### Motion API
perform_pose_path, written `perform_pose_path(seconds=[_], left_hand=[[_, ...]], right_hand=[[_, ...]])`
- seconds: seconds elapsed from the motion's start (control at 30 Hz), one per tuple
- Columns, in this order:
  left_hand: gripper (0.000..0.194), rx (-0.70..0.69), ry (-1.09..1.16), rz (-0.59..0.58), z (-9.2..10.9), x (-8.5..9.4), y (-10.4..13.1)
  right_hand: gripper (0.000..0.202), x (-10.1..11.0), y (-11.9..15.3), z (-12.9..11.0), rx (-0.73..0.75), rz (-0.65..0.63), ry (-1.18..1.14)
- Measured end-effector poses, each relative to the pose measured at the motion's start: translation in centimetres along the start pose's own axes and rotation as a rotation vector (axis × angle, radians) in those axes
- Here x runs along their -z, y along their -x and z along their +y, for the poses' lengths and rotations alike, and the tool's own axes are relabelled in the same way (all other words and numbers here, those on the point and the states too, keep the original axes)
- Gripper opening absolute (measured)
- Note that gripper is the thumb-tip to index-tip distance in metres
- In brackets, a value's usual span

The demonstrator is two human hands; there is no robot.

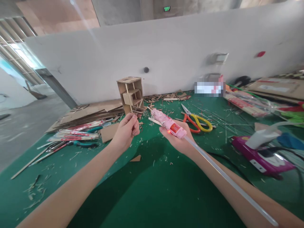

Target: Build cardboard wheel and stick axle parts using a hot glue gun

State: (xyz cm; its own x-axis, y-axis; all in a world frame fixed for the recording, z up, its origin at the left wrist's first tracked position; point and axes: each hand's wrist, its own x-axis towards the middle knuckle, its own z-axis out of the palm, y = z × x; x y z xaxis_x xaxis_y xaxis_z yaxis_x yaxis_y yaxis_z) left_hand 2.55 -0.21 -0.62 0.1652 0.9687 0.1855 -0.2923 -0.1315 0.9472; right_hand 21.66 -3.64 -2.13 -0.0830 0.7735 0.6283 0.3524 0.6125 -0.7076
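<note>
A pink hot glue gun lies in my right hand, its nozzle pointing forward and left. A small orange light glows on its side. From its back a long translucent glue stick runs down along my right forearm. My left hand is closed in a pinch at the foot of a small cardboard shelf model. What sits between its fingertips is too small to make out; thin brown pieces show just beyond them. The upright model has several levels and thin stick posts. The nozzle is close to its lower right corner.
Scissors with red and yellow handles lie to the right. Farther right is a purple power strip with a white plug and cords. Cardboard sheets, packaged sticks and pliers are at left. Scraps litter the green table.
</note>
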Motion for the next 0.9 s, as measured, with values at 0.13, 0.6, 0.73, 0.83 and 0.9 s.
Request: perform_pose_path(seconds=[0.13,0.6,0.73,0.83,0.9], left_hand=[[0.016,-0.039,-0.112,0.017,-0.24,-0.05,-0.02],[0.010,-0.117,-0.255,0.018,0.06,-0.62,0.49],[0.009,-0.123,-0.288,0.030,0.11,-0.59,0.48],[0.014,-0.135,-0.417,0.056,0.18,-0.40,0.49],[0.017,-0.152,-0.515,0.088,0.30,-0.28,0.55]], right_hand=[[0.035,-0.05,0.00,0.19,-0.011,0.036,0.003],[0.031,0.19,-0.09,0.12,0.178,-0.054,0.062],[0.027,0.13,-0.12,0.46,0.210,-0.081,0.084],[0.024,0.06,-0.04,0.63,0.234,-0.111,0.095],[0.022,0.02,0.01,0.69,0.242,-0.123,0.103]])
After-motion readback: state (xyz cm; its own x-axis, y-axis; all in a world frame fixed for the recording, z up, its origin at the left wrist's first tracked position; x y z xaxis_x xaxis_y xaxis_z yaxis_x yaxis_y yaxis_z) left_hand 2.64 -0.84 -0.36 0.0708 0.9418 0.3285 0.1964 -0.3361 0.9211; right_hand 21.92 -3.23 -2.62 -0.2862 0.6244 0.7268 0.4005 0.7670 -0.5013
